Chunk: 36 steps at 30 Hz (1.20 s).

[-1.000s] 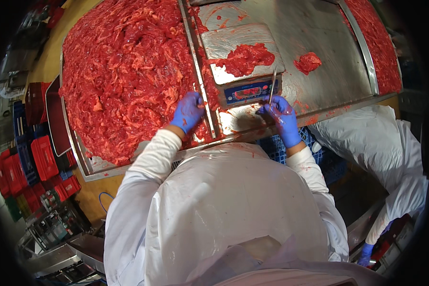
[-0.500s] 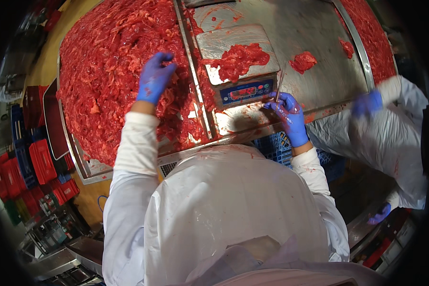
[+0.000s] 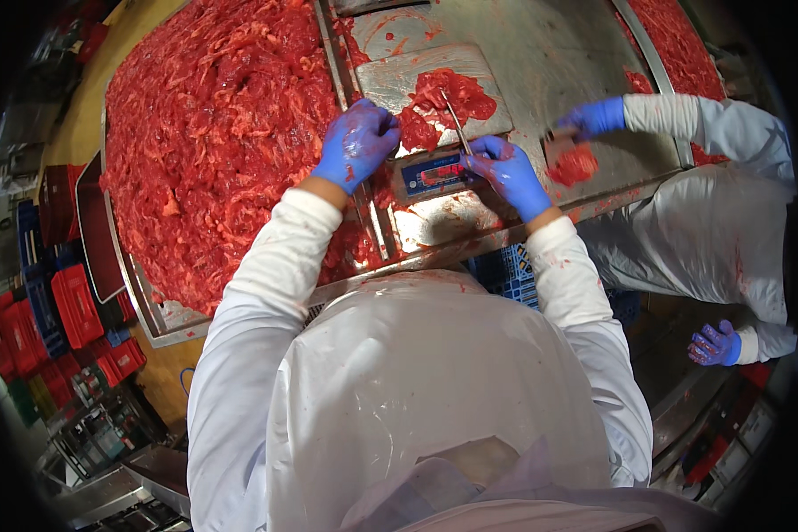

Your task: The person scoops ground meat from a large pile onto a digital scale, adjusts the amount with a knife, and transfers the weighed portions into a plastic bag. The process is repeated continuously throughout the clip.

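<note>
Minced meat portion (image 3: 448,96) on one scale (image 3: 430,115), left hand (image 3: 356,142) now arriving closed on meat, right hand (image 3: 508,173) pinching one knife (image 3: 457,124), co-worker's hand (image 3: 594,117) at 3 o'clock.

A steel table (image 3: 550,80) bears a heap of minced meat (image 3: 213,133), a scale (image 3: 434,168) and a smaller meat lump (image 3: 575,165).

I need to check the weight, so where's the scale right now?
In the head view the scale sits on the steel table, top centre, between the left hand and right hand, right of the big meat heap.
</note>
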Motion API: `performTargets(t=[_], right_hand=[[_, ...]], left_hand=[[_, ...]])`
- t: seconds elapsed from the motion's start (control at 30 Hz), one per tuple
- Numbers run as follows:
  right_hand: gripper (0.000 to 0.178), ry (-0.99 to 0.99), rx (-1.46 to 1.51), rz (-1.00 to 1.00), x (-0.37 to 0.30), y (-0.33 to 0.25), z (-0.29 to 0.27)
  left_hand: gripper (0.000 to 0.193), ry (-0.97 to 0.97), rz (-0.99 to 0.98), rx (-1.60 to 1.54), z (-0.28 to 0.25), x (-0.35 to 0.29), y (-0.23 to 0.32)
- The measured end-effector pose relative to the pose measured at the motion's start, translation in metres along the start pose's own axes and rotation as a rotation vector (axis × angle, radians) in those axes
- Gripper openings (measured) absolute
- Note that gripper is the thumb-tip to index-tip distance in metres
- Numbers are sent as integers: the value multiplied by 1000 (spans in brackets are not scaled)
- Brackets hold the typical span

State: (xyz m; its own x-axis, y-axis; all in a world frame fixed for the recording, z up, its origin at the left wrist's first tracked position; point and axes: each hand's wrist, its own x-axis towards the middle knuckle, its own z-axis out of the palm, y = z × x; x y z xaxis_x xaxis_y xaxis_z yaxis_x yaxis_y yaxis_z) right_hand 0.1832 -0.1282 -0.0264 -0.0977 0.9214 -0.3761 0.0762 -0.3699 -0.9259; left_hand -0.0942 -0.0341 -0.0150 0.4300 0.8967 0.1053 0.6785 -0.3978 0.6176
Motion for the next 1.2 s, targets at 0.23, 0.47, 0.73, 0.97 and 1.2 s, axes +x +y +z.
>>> performTargets(t=[0.23, 0.47, 0.73, 0.97, 1.2], right_hand=[[28, -376, 117, -81, -32, 7, 25], [26, -203, 317, 41, 8, -10, 26], [32, -347, 377, 68, -40, -8, 44], [23, -190, 539, 177, 23, -20, 60], [29, -656, 22, 316, -10, 4, 66]], left_hand=[[29, 44, -158, -84, 0, -5, -9], [27, -52, -170, -7, 1, -2, -10], [26, -39, -195, -60, 0, -4, -6], [19, -168, -162, -24, 1, -50, 4], [19, -257, -281, -53, 2, -133, -52]])
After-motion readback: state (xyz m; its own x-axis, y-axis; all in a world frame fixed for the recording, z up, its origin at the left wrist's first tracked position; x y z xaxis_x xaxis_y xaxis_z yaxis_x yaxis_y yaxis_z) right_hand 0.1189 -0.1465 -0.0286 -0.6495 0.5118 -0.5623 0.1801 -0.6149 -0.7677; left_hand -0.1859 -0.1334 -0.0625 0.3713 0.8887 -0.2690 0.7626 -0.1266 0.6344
